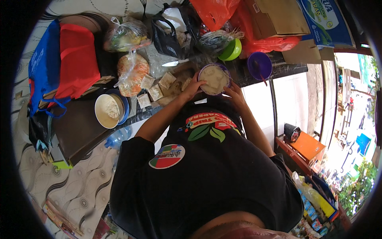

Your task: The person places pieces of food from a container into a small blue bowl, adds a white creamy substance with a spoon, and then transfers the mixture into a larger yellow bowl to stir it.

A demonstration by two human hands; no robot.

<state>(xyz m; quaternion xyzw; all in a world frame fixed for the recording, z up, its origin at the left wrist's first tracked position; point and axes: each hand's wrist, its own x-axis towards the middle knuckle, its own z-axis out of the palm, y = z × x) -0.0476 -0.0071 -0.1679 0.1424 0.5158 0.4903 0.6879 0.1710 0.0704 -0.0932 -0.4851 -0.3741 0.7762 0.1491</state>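
Both my hands hold a round purple-rimmed bowl point(214, 79) of pale, creamy mixture at the front edge of the dark counter. My left hand point(193, 87) grips its left side, with the thumb over the rim. Against the right side rests my right hand point(235, 93). Left of the bowl lie several small pale square packets point(155, 92) on and beside a wooden board point(176, 95). A knife point(175, 63) with a white handle lies behind the board. To the right stands a purple bowl point(259, 66) with a utensil in it, and a green bowl point(231, 50) is tilted behind.
A cream bowl with white powder point(108, 111) sits at the left by a blue one. Knotted clear bags of vegetables point(128, 34) and shredded food point(133, 73), a black bag point(174, 33), red bags point(216, 12) and a cardboard box point(277, 18) line the back.
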